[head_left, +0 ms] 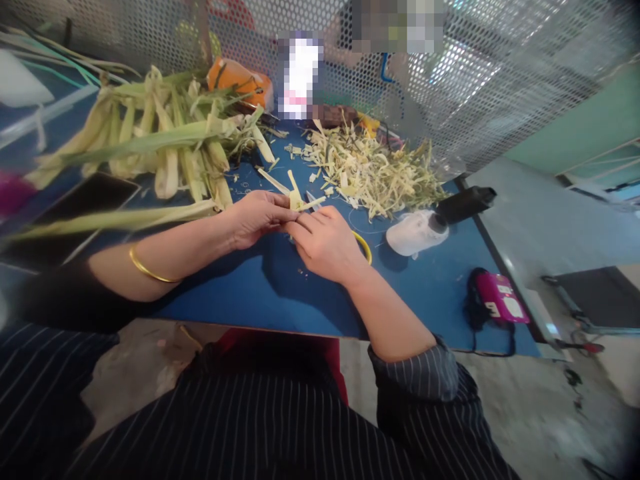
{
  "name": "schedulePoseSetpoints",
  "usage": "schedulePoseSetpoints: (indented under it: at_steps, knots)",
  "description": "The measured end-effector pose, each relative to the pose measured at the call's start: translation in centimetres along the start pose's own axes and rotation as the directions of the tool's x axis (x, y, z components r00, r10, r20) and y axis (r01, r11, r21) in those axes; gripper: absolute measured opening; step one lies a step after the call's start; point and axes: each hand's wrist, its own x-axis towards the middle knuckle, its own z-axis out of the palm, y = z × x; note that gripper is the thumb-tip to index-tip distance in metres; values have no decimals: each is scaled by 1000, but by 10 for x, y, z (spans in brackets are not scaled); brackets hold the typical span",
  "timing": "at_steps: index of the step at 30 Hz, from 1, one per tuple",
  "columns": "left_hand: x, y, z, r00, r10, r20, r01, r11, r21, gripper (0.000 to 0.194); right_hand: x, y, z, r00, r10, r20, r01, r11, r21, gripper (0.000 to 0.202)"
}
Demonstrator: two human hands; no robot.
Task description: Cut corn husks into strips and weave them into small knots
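My left hand point(263, 217) pinches a small folded piece of pale plant strips point(296, 199), whose narrow ends stick out in several directions. My right hand point(325, 243) meets it from the other side, fingers closed at its lower edge. Scissors show around my right hand: a yellow handle loop point(367, 247) on one side and a blade tip by the strips. Whether that hand holds the scissors or they lie under it, I cannot tell. Long pale-green leaf stalks point(170, 153) are heaped on the left. One long leaf point(125, 219) lies near my left forearm.
On the blue table point(300, 300), a heap of shredded trimmings point(375, 170) lies at the back right. A white thread cone point(415, 233) is tipped beside a black cylinder point(465, 203). A magenta device point(500, 297) sits near the right edge. Perforated metal mesh point(250, 33) stands behind.
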Motion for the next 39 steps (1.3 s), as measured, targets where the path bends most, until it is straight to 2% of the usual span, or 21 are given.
schedulePoseSetpoints:
  at_steps: [3,6,11,17,19,20,21,23,25,28,34,39]
  knots:
    - [2,-2,-1,1000,18,21,-18,1000,-7,23,-1,2,2,999,5,-43,-5,1000,-13,29]
    - [2,-3,0,999,34,41,-33,999,-23,14,-1,1,1,994,13,-108,-11,1000,25,28]
    - [0,2,4,994,56,-94,-63,995,-76,13,0,-6,0,987,-52,-154,75,986,147,25]
    - [0,1,1,991,81,-104,-82,997,-6,11,0,-10,-4,975,-106,-194,152,960,236,20]
    - [2,2,-2,990,99,-96,-98,995,15,13,-1,-6,-6,979,-26,-202,83,956,281,19]
    - [2,3,-4,992,103,-70,-101,994,32,14,-2,-2,-7,975,65,-212,0,956,294,22]
    - [2,4,-6,995,99,-33,-97,994,54,16,-3,1,-8,957,182,-227,-110,948,298,25]
    - [0,6,-7,997,75,26,-77,993,93,19,-4,9,-8,884,406,-233,-331,894,301,26]
    - [-1,8,-6,998,48,35,-52,992,112,18,-4,14,-6,848,509,-149,-442,834,331,24]
    - [-2,6,-4,998,61,22,-63,989,133,13,-2,12,-2,858,513,2,-473,790,389,29]
    - [-1,-1,-2,985,165,43,-171,943,284,16,1,1,-1,851,524,36,-487,762,426,29]
    - [-2,4,0,984,173,43,-177,923,342,21,0,3,-15,820,556,140,-514,604,609,28]
